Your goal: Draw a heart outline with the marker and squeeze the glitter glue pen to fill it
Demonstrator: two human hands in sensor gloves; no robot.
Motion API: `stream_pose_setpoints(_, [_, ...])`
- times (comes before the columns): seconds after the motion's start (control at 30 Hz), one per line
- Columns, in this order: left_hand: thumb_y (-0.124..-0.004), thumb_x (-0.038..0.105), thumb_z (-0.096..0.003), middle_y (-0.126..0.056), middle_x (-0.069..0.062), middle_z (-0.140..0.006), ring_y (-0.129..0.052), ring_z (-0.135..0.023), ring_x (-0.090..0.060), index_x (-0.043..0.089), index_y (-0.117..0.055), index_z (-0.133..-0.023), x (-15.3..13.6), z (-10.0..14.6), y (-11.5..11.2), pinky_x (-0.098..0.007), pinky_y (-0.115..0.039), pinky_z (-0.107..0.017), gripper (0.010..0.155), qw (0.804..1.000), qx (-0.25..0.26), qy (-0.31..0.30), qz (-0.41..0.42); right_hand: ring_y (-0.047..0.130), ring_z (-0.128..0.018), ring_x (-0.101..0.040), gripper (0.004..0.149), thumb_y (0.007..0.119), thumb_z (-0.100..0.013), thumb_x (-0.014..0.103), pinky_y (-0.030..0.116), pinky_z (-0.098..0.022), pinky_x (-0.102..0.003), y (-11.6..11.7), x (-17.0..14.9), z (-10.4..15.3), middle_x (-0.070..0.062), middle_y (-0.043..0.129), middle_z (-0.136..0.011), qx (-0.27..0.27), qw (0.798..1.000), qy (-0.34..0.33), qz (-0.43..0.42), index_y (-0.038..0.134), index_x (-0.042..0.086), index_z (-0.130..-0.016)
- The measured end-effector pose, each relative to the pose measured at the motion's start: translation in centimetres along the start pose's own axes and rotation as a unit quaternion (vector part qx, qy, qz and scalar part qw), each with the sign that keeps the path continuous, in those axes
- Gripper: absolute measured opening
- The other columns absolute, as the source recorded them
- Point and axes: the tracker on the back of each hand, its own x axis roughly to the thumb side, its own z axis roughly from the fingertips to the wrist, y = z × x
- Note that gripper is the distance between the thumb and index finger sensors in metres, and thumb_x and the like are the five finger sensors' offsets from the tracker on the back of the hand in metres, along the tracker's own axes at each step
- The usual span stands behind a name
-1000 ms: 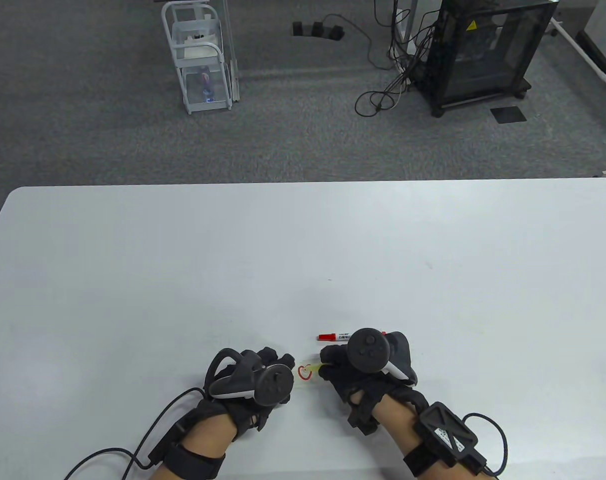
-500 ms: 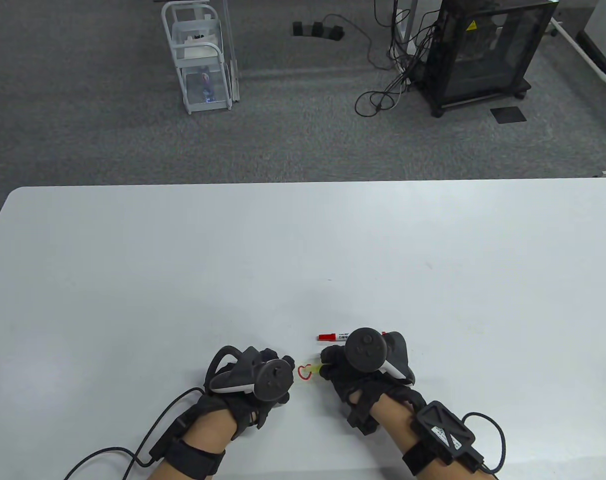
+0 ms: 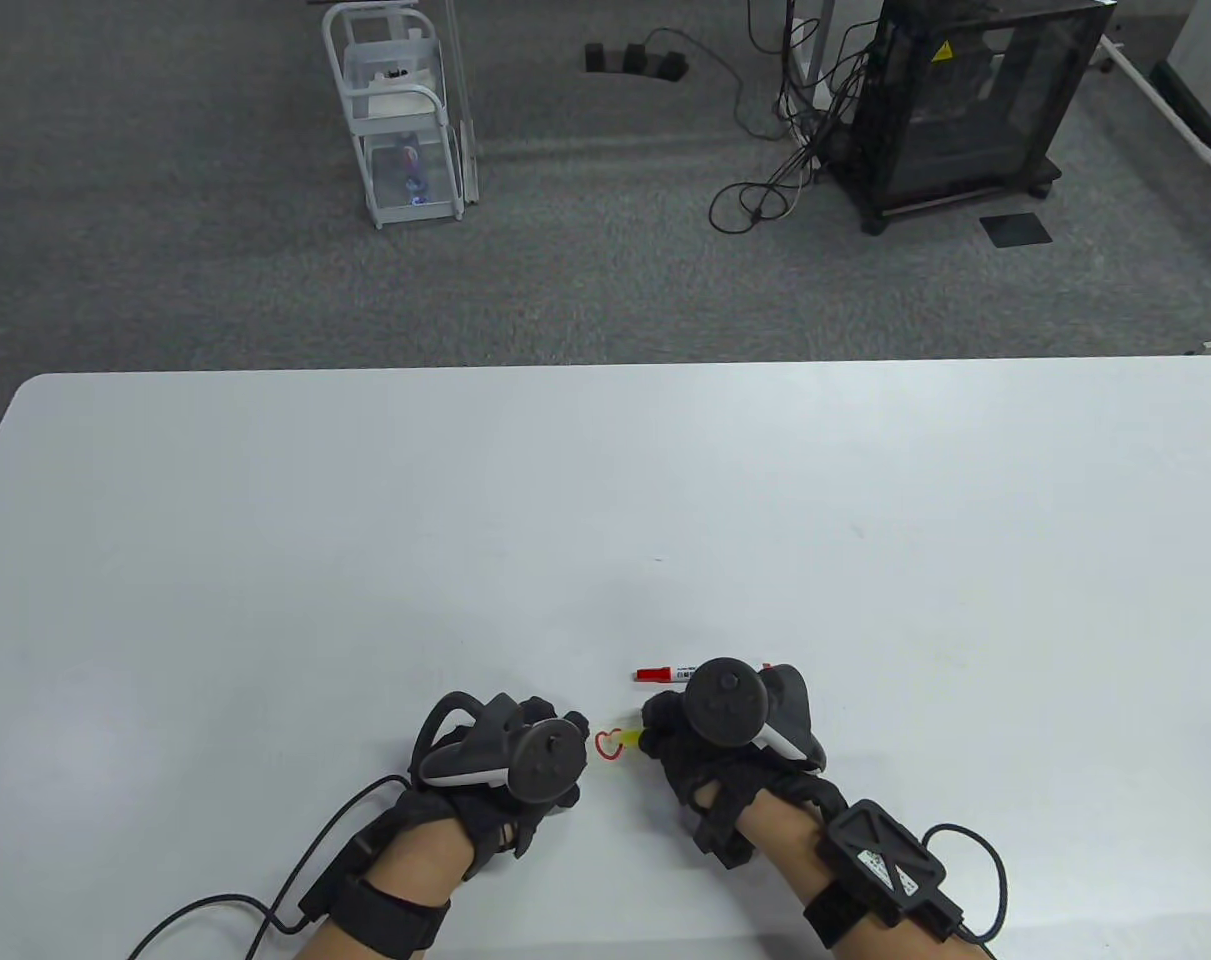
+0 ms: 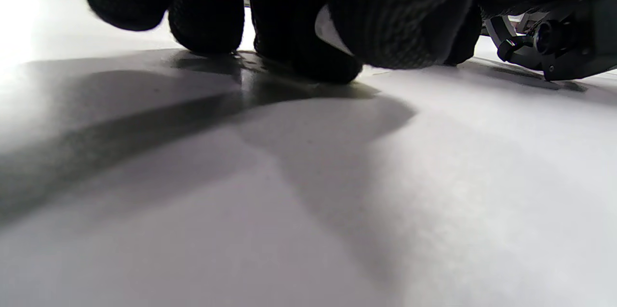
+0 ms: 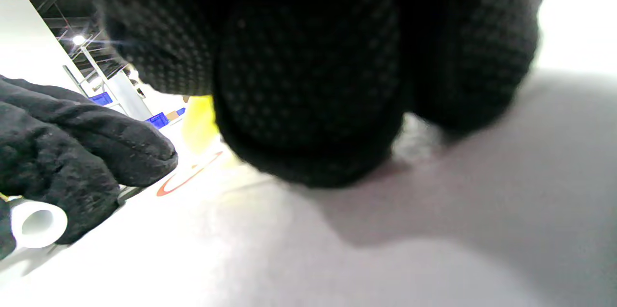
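A small red heart outline [image 3: 608,746] is drawn on the white table [image 3: 605,500] between my hands. My right hand [image 3: 657,738] grips a yellow glitter glue pen [image 3: 631,740] with its tip at the heart's right side. Close up, the yellow pen [image 5: 198,121] pokes out below my curled right fingers [image 5: 308,104] above the red line [image 5: 188,179]. My left hand [image 3: 568,728] rests curled just left of the heart and holds a small white cap [image 5: 36,222], which also shows between its fingers [image 4: 331,32]. The red marker [image 3: 665,673] lies capped behind my right hand.
Glove cables [image 3: 265,900] trail over the table's near edge. Beyond the table's far edge, on the grey carpet, stand a white wire rack [image 3: 405,120] and a black cabinet [image 3: 965,100] with loose cables [image 3: 765,180].
My right hand has crept slightly left and tilted, with the pen tip staying at the heart. The left hand barely moved.
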Motion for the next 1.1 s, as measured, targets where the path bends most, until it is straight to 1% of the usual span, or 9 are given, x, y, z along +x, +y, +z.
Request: stream_pose_setpoints(1.1, [-0.083,0.042,-0.0446,-0.075,-0.003,-0.107,-0.074,-0.096,-0.040,0.016,-0.086,-0.083,0.12,-0.06,0.01,-0.054,-0.070,-0.060,0.047,1.000,0.004,0.004,0.000,0.108,-0.021,-0.010,0.045,0.087,-0.039,0.031,0.098,-0.022,-0.032,-0.14,-0.14,0.01,-0.010,0.105,-0.050,-0.003,1.000,0.002,-0.005,0.090,0.005,-0.076])
